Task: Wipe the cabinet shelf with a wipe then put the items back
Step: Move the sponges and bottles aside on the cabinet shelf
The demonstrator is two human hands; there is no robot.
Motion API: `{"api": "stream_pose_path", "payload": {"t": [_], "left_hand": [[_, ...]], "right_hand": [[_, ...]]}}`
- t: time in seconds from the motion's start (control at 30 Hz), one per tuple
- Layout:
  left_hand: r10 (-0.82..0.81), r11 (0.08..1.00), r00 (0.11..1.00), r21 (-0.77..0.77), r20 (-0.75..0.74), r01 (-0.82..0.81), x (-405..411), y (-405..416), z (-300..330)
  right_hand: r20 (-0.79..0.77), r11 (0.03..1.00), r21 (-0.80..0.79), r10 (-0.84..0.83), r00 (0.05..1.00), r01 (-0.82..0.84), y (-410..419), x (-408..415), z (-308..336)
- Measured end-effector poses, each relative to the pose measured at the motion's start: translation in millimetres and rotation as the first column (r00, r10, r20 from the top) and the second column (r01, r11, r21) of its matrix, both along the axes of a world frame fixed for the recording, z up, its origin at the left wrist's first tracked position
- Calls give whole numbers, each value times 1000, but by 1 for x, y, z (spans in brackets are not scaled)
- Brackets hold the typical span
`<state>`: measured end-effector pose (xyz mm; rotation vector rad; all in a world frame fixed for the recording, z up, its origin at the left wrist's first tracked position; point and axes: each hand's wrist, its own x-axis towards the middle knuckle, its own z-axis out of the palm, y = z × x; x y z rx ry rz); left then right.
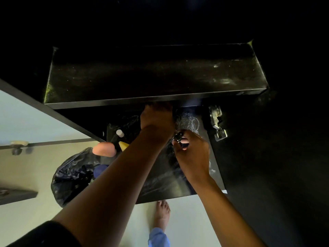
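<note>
My left hand (156,114) reaches under the front edge of the dusty black shelf (156,75); fingers hidden, so I can't tell its grip. My right hand (191,150), just below the shelf and right of the left, pinches a small dark item (178,136), fingers curled on it. Clear plastic (188,122) lies under the shelf. Black bag (73,173) sits lower left of it. No wipe seen.

Glossy black shelf (156,75) — shiny metal hinge (217,122)
</note>
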<state>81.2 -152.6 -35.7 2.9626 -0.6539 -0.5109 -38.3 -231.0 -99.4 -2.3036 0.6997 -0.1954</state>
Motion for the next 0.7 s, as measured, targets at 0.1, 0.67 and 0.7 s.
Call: {"api": "stream_pose_path", "payload": {"t": [0.1, 0.67, 0.7], "left_hand": [[-21, 999, 1000, 43, 10, 20, 3, 0, -7], [41, 942, 999, -333, -3, -40, -96, 51, 66], [43, 928, 999, -369, -30, -51, -105, 62, 67]], "right_hand": [[9, 1000, 4, -23, 1000, 23, 0, 0, 1], [24, 988, 125, -90, 996, 86, 1, -44, 14], [25, 990, 126, -65, 998, 61, 6, -46, 12]]}}
